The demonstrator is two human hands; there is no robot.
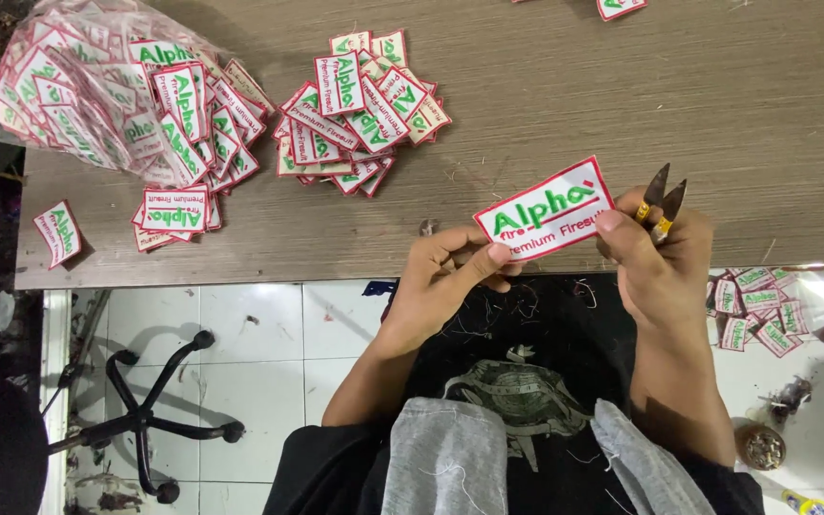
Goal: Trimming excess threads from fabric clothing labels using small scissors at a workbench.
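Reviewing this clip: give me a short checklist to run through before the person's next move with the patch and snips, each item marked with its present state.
1. Patch held at both ends by left hand and right hand: ok.
2. Snips in the right hand's grip, blades pointing away from the patch: ok.
3. Patch face up, towards the camera: ok.
4. Loose threads on the patch edge: cannot tell.
5. Loose pile of patches on the table apart from the hands: ok.

White red-edged patches [360, 105] (bagged [97, 95], heaped)
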